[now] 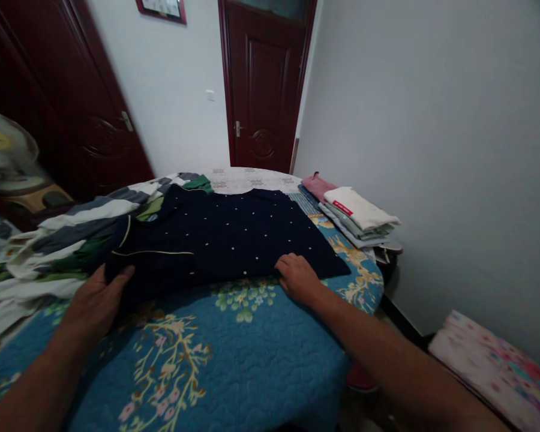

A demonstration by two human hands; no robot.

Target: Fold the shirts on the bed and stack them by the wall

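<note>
A dark navy top (225,237) with small white dots and pale piping lies spread on the blue flowered quilt (234,360) that covers the bed, in the middle of it and a little toward the far end. It already looks partly folded: the shape is a broad, fairly neat block with a straight near edge, and one flap with piping is turned over on the left. I judge the folding about halfway, with more folds and stacking left to do.

The left hand (96,303) lies on the quilt at the garment's near left corner, its fingers tucked under or closed on the cloth edge. The right hand (297,276) presses flat on the near right part, fingers spread and curled lightly, holding nothing.

The top's long axis runs left to right across the bed, the piped part toward the left side.

A pile of striped clothes (63,240) touches it on the left. A stack of folded clothes (355,219) sits at the bed's right edge.
</note>
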